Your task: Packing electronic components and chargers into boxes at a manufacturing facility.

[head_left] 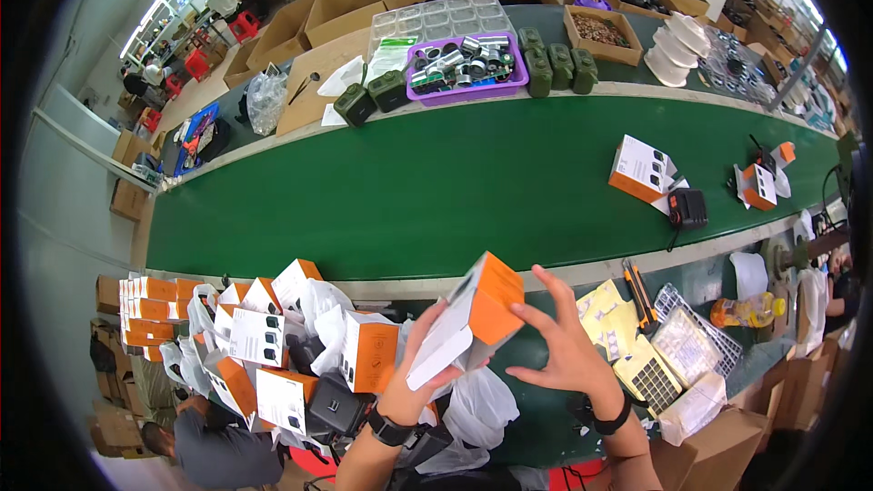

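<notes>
The box, orange and white, is up in the air over the near counter, just short of the green belt. The left hand has it from the left side, the grip closed around its white part. The right hand stands at the box's right side with its grip wide, thumb and fingers spread; one fingertip is at the orange edge, but whether it presses there I cannot tell.

The box is tilted, and a white flap hangs out toward the near left. Card like this should crease easily, so the left grip is best kept firm but light, with the load on the flat walls rather than on the flap. It would help to bring the right thumb and fingers onto opposite walls before turning the box, and to keep the open end from tipping down, since its contents cannot be seen.

Room is tight. A white bag lies right below and could snag the flap; the pile of boxes crowds the left wrist. On the right, the knife lies near the right hand, so any elbow or wrist swing that way should stay small.
</notes>
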Available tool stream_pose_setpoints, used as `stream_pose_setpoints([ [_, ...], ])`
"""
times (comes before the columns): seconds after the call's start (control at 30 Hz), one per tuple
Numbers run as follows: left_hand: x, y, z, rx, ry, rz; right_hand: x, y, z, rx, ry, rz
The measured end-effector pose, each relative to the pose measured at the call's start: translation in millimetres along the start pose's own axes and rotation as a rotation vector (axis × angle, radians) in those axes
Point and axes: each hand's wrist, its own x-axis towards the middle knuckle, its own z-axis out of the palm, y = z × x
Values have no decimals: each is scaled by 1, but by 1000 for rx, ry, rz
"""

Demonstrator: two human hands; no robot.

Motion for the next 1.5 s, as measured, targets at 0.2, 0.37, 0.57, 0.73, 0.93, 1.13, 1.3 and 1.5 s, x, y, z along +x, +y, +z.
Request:
stream_pose_setpoints([
  [0.2,-5,-19,-19,391,-417,252,16,10,5,53,-120,8],
  [0.37,-40,-21,-32,343,-220,-125,63,100,20,398,339,313],
  [0.57,-75,-39,-45,620,-178,-50,83,247,20,-379,434,461],
  [0.73,-85,-64,-72,1167,71,303,54,140,56,-216,459,350],
  [0.93,-68,-108,-64,1630,-36,205,-79,35,106,-43,-304,356],
  [1.13,-47,-139,-78,1007,-134,203,-116,34,125,10,132,704],
  [1.3,-63,-115,-65,1290,-36,597,-123,45,88,-204,285,743],
  [1.5,-68,-53,-27,1759,516,938,-120,49,51,-700,455,473],
])
